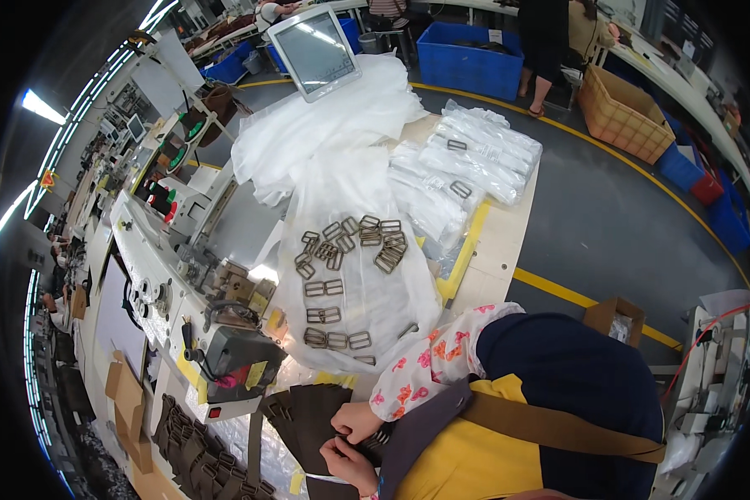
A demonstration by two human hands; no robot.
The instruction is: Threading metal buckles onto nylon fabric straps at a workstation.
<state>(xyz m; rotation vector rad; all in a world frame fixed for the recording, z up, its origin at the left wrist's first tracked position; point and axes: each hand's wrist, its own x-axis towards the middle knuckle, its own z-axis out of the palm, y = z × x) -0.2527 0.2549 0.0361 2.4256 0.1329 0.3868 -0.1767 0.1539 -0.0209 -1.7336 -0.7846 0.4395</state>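
My right hand point(357, 422) is closed, its fingers curled at a dark brown webbing strap point(307, 425) low in the view, close to my body. Just below it my left hand point(347, 465) is closed too, fingertips pinched at the same dark straps; the exact grip is partly hidden. Several of these straps lie fanned out beside my hands. A bundle of dark straps with metal buckles point(204, 450) hangs to the left. Farther off, many bronze rectangular slide buckles point(322, 287) lie loose and in small clusters on a white plastic sheet point(367, 308).
A sewing machine point(242, 358) stands left of my hands, with an open cardboard box point(127, 400) beyond. Clear plastic packets point(475, 154) lie at the table's far right, near a tilted screen point(315, 54). Blue bins point(467, 58), a yellow crate point(625, 117) and other people are farther back.
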